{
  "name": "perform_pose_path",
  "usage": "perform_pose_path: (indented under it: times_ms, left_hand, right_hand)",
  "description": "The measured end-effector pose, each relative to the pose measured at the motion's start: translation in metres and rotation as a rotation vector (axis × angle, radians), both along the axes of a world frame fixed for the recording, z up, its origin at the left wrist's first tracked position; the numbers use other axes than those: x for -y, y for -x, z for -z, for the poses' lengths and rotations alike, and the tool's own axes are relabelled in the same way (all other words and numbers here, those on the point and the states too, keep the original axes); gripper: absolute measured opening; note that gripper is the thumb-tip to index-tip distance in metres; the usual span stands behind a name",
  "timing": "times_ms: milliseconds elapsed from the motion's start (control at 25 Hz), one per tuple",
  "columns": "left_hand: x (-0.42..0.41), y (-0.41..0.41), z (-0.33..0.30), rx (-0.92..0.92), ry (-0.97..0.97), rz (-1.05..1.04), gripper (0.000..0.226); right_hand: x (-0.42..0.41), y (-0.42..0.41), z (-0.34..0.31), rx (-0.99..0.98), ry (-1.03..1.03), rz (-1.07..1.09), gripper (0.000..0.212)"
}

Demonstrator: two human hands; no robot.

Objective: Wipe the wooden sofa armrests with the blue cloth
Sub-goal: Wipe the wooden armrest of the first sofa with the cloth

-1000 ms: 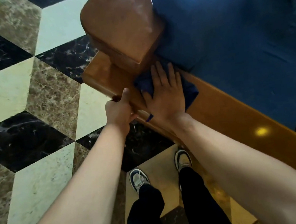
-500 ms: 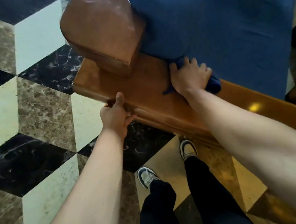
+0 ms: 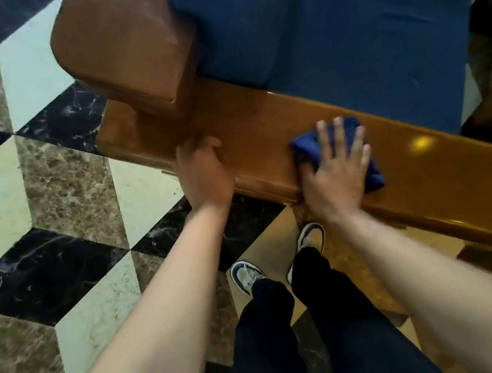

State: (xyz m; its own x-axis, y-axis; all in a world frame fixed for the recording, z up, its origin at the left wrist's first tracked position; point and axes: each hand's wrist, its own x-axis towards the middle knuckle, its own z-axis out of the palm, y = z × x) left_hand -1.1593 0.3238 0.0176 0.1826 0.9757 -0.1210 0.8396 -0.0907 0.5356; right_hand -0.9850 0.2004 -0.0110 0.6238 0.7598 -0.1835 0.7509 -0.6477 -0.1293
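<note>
Sofa: blue cushion (image 3: 342, 26) behind a wooden front rail (image 3: 263, 140) whose long axis runs left to lower right. Wooden armrest (image 3: 123, 46): upper left, nearer the left hand. Left hand (image 3: 205, 173): blurred, resting on rail edge; grip unclear. Right hand (image 3: 335, 171): flat, fingers spread, pressing blue cloth (image 3: 308, 148) onto rail.
</note>
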Motion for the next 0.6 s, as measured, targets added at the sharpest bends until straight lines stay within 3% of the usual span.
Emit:
perform_pose_path:
  times_ms: [80,200,320,400,600]
  left_hand:
    - [-0.004,-0.013,-0.002,-0.015,-0.016,0.223,0.026]
    - [-0.031,-0.034,-0.009,0.097,0.02,0.17,0.026]
    - [-0.048,-0.053,-0.012,0.003,0.012,0.217,0.03]
    - [-0.032,-0.069,-0.016,-0.053,-0.018,0.366,0.029]
    - [0.042,-0.11,-0.014,-0.077,-0.124,0.803,0.022]
  right_hand:
    - [-0.002,0.05,0.006,0.007,0.017,-0.147,0.082]
    - [-0.033,0.077,0.016,0.0,-0.124,-0.435,0.074]
    - [-0.035,0.053,0.022,0.041,-0.18,-0.781,0.059]
    - [-0.007,0.034,0.022,0.048,-0.193,-0.738,0.057]
    - [0.125,-0.055,0.018,0.107,-0.128,-0.32,0.065]
